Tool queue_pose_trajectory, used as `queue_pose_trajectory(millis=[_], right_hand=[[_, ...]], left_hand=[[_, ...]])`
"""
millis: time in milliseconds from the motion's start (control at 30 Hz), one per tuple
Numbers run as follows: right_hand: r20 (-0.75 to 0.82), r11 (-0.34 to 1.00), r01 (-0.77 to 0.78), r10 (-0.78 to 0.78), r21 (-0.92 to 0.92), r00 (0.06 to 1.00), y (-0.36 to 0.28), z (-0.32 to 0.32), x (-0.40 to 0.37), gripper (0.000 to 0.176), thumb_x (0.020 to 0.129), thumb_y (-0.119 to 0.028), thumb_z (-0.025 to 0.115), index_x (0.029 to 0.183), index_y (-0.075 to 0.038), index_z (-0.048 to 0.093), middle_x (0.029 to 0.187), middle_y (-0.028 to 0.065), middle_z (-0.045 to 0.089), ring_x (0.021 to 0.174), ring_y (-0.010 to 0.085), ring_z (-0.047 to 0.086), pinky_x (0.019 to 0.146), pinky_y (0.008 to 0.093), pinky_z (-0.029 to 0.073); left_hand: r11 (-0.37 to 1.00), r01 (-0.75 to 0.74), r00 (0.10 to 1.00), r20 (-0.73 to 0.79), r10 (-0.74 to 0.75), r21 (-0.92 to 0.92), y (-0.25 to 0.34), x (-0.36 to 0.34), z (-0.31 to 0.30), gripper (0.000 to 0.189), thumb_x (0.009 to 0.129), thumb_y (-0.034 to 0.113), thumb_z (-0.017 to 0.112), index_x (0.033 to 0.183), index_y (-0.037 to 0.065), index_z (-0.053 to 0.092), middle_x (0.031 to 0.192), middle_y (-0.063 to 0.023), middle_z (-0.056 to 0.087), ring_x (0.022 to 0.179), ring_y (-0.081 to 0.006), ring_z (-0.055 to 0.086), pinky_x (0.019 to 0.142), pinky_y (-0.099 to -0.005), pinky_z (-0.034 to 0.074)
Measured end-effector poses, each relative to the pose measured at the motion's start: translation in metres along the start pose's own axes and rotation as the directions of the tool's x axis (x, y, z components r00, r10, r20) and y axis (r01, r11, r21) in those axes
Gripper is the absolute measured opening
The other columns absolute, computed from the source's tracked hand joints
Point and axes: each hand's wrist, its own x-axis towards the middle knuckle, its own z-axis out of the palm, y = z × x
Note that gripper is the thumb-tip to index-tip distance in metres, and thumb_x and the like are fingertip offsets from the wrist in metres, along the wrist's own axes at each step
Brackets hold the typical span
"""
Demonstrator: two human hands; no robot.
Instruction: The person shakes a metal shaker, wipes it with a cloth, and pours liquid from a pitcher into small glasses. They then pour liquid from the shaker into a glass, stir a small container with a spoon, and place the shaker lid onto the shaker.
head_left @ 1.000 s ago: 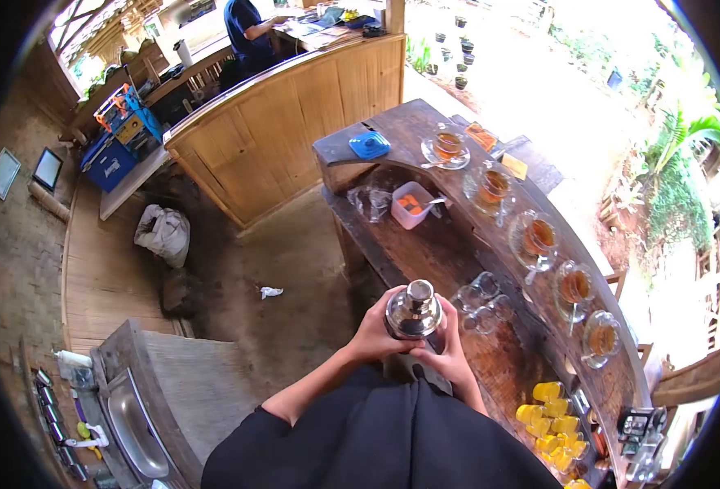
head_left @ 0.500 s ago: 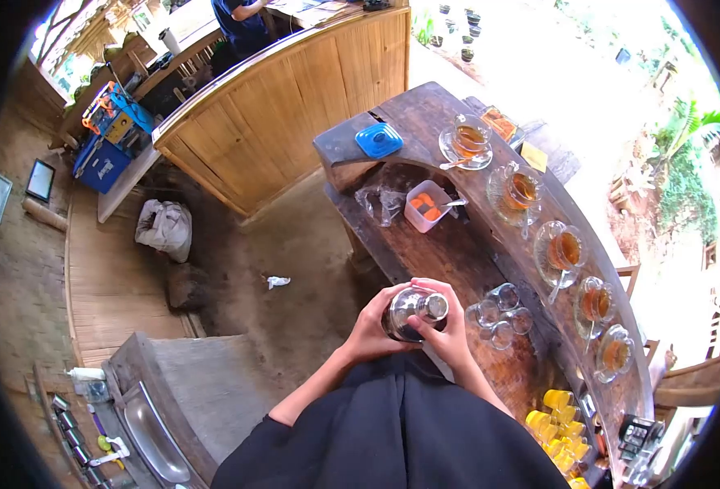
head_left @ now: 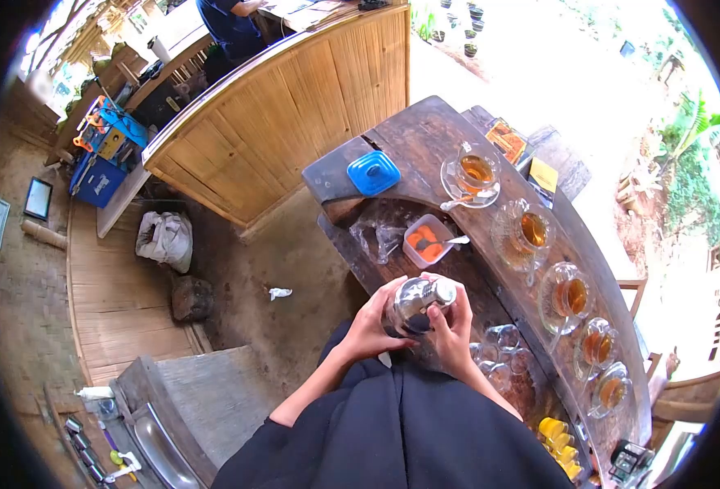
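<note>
A shiny metal shaker [head_left: 410,305] with a silver cap is held between both hands in front of the dark clothing. My left hand [head_left: 368,328] wraps round its left side, and my right hand [head_left: 453,330] closes on its right side, thumb near the cap. Just beyond, a square container [head_left: 427,241] holds orange contents and a spoon. Empty clear glasses [head_left: 500,352] stand beside my right hand, partly hidden by it. Along the curved wooden counter [head_left: 425,134] are several glass cups of amber drink [head_left: 572,297] on saucers with spoons.
A blue lid [head_left: 374,172] lies on the counter's far left end. Yellow cups [head_left: 557,444] stand at the lower right. A metal sink [head_left: 163,452] is at lower left. A person [head_left: 234,28] is behind the wooden partition [head_left: 287,122]. A white sack [head_left: 165,240] sits on the left.
The view has shifted, and the counter with its cups appears lower. Both hands still hold the shaker, which has tilted slightly to the right.
</note>
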Motion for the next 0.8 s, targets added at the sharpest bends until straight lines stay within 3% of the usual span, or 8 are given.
queue_pose_trajectory(millis=[133,300,433,533,667,800], right_hand=[[0.025,0.996,0.042,-0.04,-0.082,0.999,0.009,0.011,0.03,0.05,0.09,-0.016,0.069,0.131,0.001,0.046,0.131,0.0127,0.054,0.12,0.0189,0.052,0.103,0.0337,0.039],[-0.054,0.983,0.093,-0.103,-0.156,0.993,0.016,0.047,0.06,0.06,0.083,-0.014,0.076,0.133,0.001,0.046,0.13,0.0138,0.054,0.122,0.0207,0.051,0.104,0.0349,0.038],[-0.099,0.937,0.166,-0.205,-0.308,0.974,0.019,0.071,0.066,0.052,0.083,-0.014,0.075,0.126,0.001,0.052,0.13,0.0147,0.056,0.122,0.0234,0.052,0.105,0.0374,0.037],[-0.188,0.962,0.139,-0.186,-0.236,0.964,0.016,0.087,0.07,0.043,0.084,-0.015,0.071,0.12,0.002,0.057,0.126,0.0181,0.058,0.122,0.0287,0.053,0.105,0.0421,0.037],[-0.256,0.935,0.195,-0.274,-0.295,0.927,0.004,0.106,0.066,0.044,0.083,-0.014,0.071,0.121,0.002,0.056,0.127,0.018,0.059,0.121,0.0272,0.054,0.105,0.0403,0.038],[-0.423,0.964,0.12,-0.213,-0.237,0.881,0.001,0.121,0.061,0.041,0.084,-0.013,0.072,0.12,0.002,0.057,0.126,0.0167,0.06,0.119,0.0238,0.054,0.103,0.0382,0.039]], left_hand=[[0.998,0.05,0.996,0.081,-0.048,-0.023,-0.024,0.021,-0.025,0.095,0.058,0.022,0.091,0.138,0.002,0.044,0.132,-0.0141,0.055,0.123,-0.0274,0.054,0.106,-0.0363,0.042],[0.995,-0.068,0.976,0.205,0.081,-0.068,-0.05,0.056,-0.073,0.091,0.058,0.023,0.092,0.134,0.0,0.047,0.127,-0.0149,0.058,0.118,-0.0254,0.056,0.103,-0.0369,0.043],[0.978,-0.156,0.892,0.405,0.2,-0.14,-0.057,0.082,-0.109,0.091,0.059,0.024,0.092,0.134,-0.002,0.046,0.127,-0.0158,0.055,0.12,-0.0258,0.055,0.104,-0.0371,0.042],[0.976,-0.158,0.838,0.501,0.214,-0.151,-0.058,0.097,-0.125,0.097,0.057,0.027,0.092,0.135,-0.002,0.043,0.128,-0.0168,0.054,0.121,-0.0261,0.054,0.104,-0.0371,0.042],[0.962,-0.103,0.754,0.611,0.242,-0.253,-0.054,0.113,-0.131,0.099,0.057,0.026,0.09,0.138,-0.001,0.04,0.126,-0.0184,0.057,0.119,-0.0272,0.057,0.103,-0.0377,0.043],[0.945,-0.065,0.689,0.671,0.275,-0.32,-0.053,0.123,-0.133,0.098,0.057,0.025,0.09,0.137,-0.001,0.041,0.125,-0.0186,0.059,0.117,-0.0258,0.059,0.102,-0.037,0.044]])
